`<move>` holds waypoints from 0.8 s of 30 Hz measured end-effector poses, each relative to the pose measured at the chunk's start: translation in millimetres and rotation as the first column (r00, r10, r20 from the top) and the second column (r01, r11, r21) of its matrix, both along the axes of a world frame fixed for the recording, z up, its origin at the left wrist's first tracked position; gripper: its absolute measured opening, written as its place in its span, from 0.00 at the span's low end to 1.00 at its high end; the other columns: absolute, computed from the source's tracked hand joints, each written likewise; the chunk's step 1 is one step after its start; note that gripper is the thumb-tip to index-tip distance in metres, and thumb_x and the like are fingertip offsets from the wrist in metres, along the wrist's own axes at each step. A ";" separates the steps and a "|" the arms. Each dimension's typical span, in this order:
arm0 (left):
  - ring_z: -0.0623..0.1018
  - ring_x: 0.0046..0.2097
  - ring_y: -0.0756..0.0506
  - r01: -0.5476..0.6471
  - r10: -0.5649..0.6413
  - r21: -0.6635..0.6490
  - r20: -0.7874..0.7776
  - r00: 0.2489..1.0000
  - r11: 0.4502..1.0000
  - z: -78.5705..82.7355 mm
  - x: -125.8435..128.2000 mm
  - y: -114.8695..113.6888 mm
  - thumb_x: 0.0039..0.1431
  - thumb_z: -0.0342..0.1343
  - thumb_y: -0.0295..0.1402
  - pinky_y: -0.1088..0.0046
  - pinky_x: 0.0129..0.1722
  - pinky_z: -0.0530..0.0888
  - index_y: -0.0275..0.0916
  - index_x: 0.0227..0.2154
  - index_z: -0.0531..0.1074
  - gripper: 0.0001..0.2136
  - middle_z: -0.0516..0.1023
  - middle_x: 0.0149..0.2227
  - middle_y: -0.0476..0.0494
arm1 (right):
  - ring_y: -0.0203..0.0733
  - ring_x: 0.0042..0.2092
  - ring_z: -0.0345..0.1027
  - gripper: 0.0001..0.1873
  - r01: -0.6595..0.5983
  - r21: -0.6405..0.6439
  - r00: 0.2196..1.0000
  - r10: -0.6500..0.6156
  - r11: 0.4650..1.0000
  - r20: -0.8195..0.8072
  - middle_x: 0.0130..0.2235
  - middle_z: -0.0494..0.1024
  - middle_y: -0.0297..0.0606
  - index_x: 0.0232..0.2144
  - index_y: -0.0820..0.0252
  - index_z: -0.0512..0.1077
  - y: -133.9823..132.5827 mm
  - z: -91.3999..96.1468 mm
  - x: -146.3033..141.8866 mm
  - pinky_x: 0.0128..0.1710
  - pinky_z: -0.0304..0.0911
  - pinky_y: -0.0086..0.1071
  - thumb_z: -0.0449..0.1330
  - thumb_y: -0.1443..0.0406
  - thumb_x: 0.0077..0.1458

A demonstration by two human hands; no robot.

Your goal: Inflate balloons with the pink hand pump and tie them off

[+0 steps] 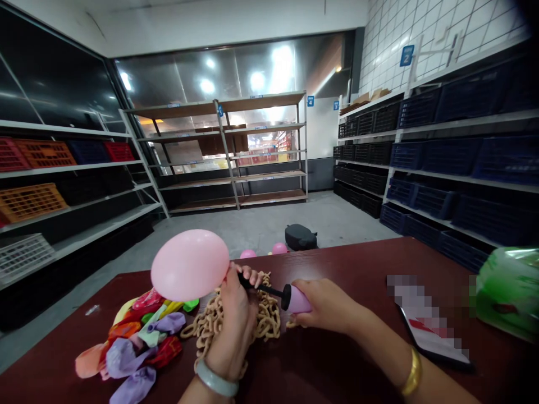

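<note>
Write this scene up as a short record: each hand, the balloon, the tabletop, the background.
Left hand: at the inflated pink balloon's neck, gripping the black hand pump
Right hand: around the pump's pinkish handle
Pump rod: partly drawn out, showing between the hands
Table, left: pile of limp, multicolored balloons
Table, middle: heap of tan looped pieces, partly behind the left arm
Table, right: green package
Background: shelves holding crates along the right side

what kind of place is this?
Probably a storeroom: metal racks along the walls, plastic crates on the side shelves, and numbered blue signs on the uprights.
</note>
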State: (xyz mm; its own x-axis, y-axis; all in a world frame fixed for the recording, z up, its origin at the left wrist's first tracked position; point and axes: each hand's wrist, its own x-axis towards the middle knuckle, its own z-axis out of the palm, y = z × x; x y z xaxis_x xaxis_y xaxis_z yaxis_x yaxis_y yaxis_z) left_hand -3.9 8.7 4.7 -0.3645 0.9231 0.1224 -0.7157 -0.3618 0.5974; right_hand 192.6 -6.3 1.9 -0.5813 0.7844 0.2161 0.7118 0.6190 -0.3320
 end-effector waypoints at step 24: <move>0.57 0.17 0.54 -0.153 0.155 0.058 -0.031 0.987 0.987 41.9 -62.5 -4.7 0.50 0.54 0.27 0.78 0.16 0.55 0.39 0.23 0.58 0.08 0.56 0.17 0.57 | 0.48 0.42 0.72 0.19 -0.013 0.032 0.999 0.014 0.999 -0.032 0.42 0.78 0.34 0.41 0.53 0.67 -2.9 0.4 -11.1 0.34 0.54 0.32 0.63 0.53 0.49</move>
State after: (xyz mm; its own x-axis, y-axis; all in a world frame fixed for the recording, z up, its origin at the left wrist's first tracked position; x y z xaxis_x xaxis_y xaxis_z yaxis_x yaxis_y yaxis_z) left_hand -66.4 4.0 46.6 -0.4964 0.8477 0.1870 -0.6276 -0.4993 0.5973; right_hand 181.5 -9.2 2.3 -0.5843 0.7688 0.2598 0.6925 0.6393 -0.3342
